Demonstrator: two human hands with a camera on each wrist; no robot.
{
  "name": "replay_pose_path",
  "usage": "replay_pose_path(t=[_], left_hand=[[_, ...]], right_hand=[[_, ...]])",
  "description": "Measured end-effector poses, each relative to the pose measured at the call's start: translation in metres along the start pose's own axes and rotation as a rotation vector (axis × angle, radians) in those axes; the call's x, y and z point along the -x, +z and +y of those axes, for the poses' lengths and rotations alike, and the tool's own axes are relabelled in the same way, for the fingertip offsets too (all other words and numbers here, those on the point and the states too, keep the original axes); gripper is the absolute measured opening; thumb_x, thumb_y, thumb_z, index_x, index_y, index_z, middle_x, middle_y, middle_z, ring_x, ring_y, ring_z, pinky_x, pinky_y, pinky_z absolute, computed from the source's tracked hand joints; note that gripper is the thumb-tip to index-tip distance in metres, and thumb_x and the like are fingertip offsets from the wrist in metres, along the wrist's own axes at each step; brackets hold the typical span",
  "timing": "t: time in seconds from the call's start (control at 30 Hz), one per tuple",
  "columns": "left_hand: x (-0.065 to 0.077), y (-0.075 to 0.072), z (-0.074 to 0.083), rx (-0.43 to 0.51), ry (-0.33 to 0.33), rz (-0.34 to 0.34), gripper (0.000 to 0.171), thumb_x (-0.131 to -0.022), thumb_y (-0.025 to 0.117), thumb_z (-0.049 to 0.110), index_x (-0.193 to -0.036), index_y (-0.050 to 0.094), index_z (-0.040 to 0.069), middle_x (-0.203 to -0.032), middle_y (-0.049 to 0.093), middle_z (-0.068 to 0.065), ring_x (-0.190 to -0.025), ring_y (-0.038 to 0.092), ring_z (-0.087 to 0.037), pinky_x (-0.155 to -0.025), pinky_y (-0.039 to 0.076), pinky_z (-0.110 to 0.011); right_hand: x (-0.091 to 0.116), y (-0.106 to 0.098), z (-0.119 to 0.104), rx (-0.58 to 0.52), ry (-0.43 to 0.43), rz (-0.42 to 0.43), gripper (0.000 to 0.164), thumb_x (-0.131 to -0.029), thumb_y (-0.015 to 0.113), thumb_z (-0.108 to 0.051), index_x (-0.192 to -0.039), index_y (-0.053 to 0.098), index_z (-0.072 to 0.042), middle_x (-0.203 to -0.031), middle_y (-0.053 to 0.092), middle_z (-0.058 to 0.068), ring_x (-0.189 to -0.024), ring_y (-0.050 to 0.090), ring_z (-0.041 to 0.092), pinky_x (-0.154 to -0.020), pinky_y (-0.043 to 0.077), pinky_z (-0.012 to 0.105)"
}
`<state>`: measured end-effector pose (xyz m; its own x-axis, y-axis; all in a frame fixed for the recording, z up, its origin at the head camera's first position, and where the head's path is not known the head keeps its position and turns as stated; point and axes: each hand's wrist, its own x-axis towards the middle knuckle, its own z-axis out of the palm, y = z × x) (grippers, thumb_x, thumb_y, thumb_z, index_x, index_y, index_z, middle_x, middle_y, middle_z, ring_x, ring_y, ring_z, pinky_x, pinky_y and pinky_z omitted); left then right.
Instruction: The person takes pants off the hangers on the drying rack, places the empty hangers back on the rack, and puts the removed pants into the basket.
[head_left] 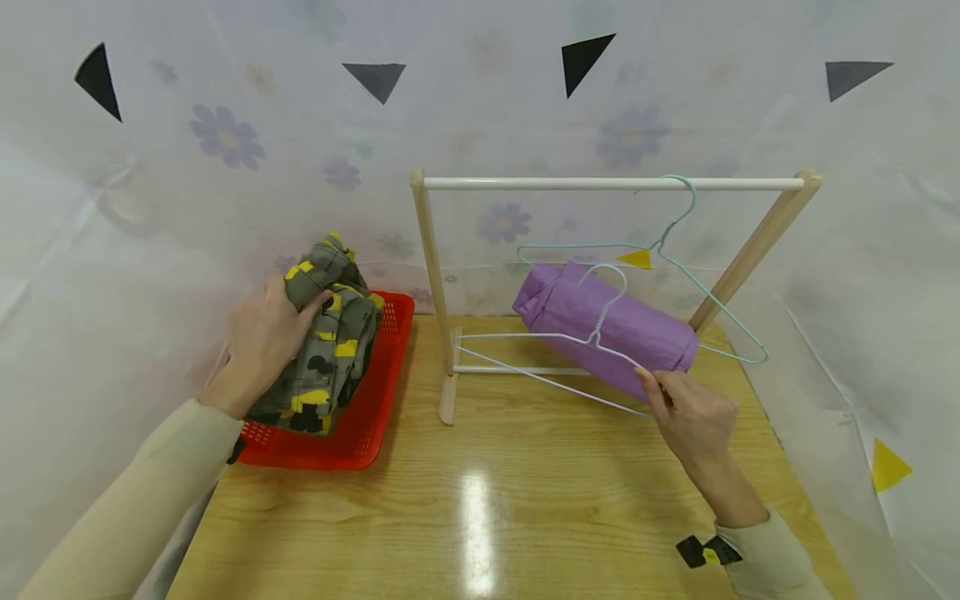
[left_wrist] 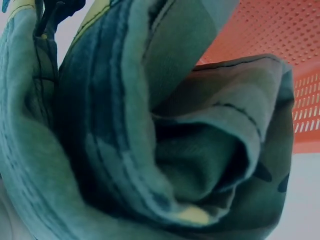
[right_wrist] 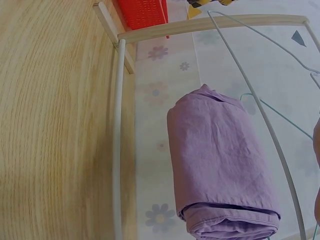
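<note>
My left hand (head_left: 258, 337) grips a folded camouflage garment (head_left: 318, 367) in green, yellow and black above a red basket (head_left: 392, 350). The garment's stitched layers fill the left wrist view. On the right, my right hand (head_left: 693, 417) pinches the lower right part of a white wire hanger (head_left: 597, 332), which is held in front of the rack with its hook upward and nothing on it. Behind it, a mint-green hanger (head_left: 663, 239) hooks over the rack's top bar (head_left: 525, 183). A folded purple cloth (right_wrist: 220, 150) hangs on the green hanger.
The small rack has wooden side posts (head_left: 753, 242) and a white lower bar (right_wrist: 118, 125). It stands on a wood-grain table (head_left: 570, 500). Flower-printed white sheeting (head_left: 465, 100) with black and yellow triangles encloses the back and sides.
</note>
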<state>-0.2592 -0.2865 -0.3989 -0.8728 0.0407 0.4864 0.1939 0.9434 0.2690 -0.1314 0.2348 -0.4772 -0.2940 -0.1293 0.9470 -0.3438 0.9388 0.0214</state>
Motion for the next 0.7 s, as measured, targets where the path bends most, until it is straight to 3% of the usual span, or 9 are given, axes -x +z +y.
replay_pose_path(t=[0.27,0.53,0.7], left_hand=[[-0.005,0.015,-0.011,0.018,-0.105,-0.107,0.060,-0.100,0.069,0.050,-0.102,0.055,-0.008,-0.079,0.061,-0.029,-0.060,0.063,-0.043,-0.050,0.049,-0.053],[-0.007,0.039,-0.023,-0.008,-0.118,-0.154,0.058,-0.100,0.069,0.050,-0.102,0.061,-0.007,-0.077,0.063,-0.029,-0.060,0.063,-0.043,-0.048,0.046,-0.051],[-0.004,0.052,-0.025,-0.031,-0.134,-0.180,0.062,-0.099,0.069,0.050,-0.102,0.059,-0.011,-0.080,0.064,-0.031,-0.064,0.065,-0.046,-0.052,0.050,-0.055]], right_hand=[[0.000,-0.001,0.000,0.000,-0.008,-0.007,0.063,-0.108,0.054,-0.049,-0.065,0.062,-0.003,-0.048,0.050,0.005,-0.034,0.029,0.011,-0.034,0.017,0.028],[0.002,-0.001,0.000,-0.005,-0.006,-0.023,0.062,-0.108,0.054,-0.048,-0.066,0.063,-0.003,-0.047,0.049,0.004,-0.034,0.030,0.011,-0.034,0.018,0.028],[0.003,-0.001,0.000,-0.010,-0.009,-0.030,0.061,-0.108,0.055,-0.046,-0.066,0.063,-0.003,-0.048,0.050,0.004,-0.034,0.031,0.012,-0.034,0.019,0.028]])
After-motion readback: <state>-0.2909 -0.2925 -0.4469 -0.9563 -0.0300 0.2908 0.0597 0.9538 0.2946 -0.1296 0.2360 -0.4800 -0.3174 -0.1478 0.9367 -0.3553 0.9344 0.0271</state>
